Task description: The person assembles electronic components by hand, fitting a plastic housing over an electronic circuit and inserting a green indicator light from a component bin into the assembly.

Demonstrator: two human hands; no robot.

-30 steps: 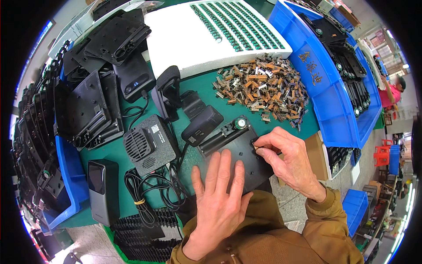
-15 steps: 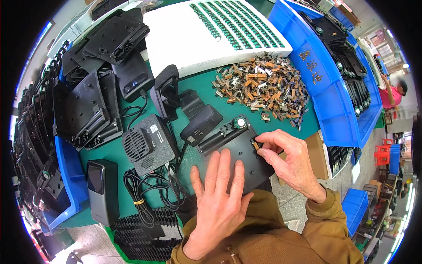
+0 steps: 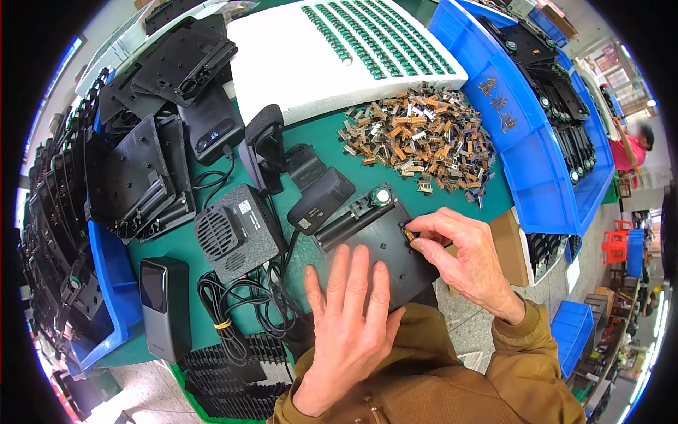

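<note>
While our left hand [image 3: 353, 318] lies spread on the panel [image 3: 392, 261], its tube [image 3: 347, 225] running 8 to 2 o'clock, our right hand [image 3: 467, 260] pinches a brown part [image 3: 409, 234] angled toward 11.

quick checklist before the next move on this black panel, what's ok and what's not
1. Panel steadied: ok, the left hand lies spread on it.
2. Small brown part under control: ok, the right hand has thumb and index finger on it.
3. That part fully seated: cannot tell, the fingertips partly cover it.
4. Panel fully on the green tabletop: not ok, its near right corner appears to overhang.
5. Loose parts pile clear of the panel: ok, bare tabletop shows between them.
</note>
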